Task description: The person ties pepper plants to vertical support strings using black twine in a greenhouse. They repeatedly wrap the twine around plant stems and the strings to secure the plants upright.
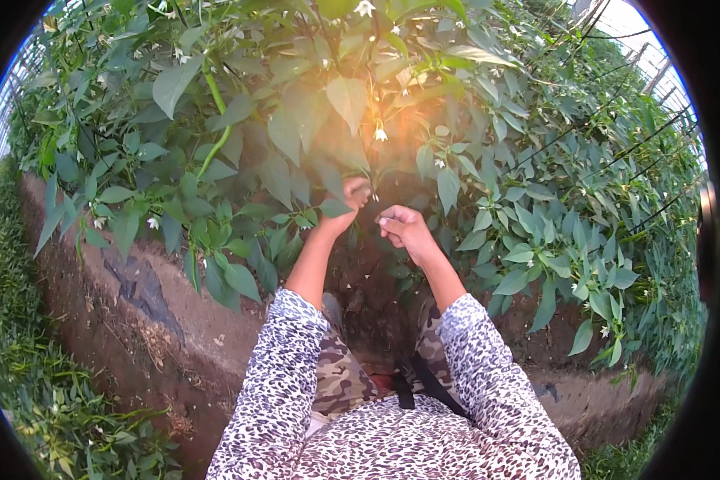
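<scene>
My left hand [353, 203] reaches in among the pepper plants [288, 126], its fingers curled close to a thin stem below a white flower [380, 133]. A leaf [334, 207] covers part of that hand, so its grip is unclear. Just to the right and slightly lower is my right hand [405, 229], apart from the left. Its thumb lies against the curled index finger, and nothing can be made out between them. A long, curved green pepper [219, 114] hangs among the leaves at upper left.
Dense foliage with white blossoms [152, 223] surrounds both hands. Dark strings [648, 141] slant through the plants at right. Bare soil [363, 306] lies between my camouflage-clad legs [339, 378]. A torn dark plastic sheet [144, 288] lies on the ridge at left, beyond which low greenery [12, 336] grows.
</scene>
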Motion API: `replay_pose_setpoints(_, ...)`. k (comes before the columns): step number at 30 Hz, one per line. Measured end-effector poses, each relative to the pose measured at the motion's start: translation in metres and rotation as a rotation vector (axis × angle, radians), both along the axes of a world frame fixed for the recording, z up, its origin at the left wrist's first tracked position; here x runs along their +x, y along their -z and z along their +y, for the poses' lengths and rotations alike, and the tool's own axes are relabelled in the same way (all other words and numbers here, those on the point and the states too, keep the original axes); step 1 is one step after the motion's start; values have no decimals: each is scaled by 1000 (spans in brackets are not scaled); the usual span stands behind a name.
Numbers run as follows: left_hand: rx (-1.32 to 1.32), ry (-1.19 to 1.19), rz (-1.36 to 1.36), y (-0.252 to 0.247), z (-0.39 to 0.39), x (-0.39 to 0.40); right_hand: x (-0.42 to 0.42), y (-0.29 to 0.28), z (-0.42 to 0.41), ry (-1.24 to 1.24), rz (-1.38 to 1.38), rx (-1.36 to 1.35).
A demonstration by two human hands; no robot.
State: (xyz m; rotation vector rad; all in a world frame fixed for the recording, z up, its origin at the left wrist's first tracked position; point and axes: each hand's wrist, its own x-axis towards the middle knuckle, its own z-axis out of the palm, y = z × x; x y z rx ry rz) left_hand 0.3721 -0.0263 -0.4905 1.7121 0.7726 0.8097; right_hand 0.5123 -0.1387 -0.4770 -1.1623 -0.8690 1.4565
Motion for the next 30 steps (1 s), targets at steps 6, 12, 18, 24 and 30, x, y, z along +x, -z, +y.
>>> replay_pose_setpoints(6,325,-166,63,10,3,11,-2,10,45,-70,-90,-29)
replay_pose_setpoints(12,323,-220,120,5,4,15,6,31,73,98,-126,102)
replay_pose_setpoints(18,257,-222,85,-1,-3,12,0,50,94,155,-52,162)
replay_pose_setpoints(24,128,-348,-39,-3,-7,13,-17,36,86,272,-42,252)
replay_pose_setpoints(30,271,-459,488,-19,-24,15,-12,17,82,305,-383,290)
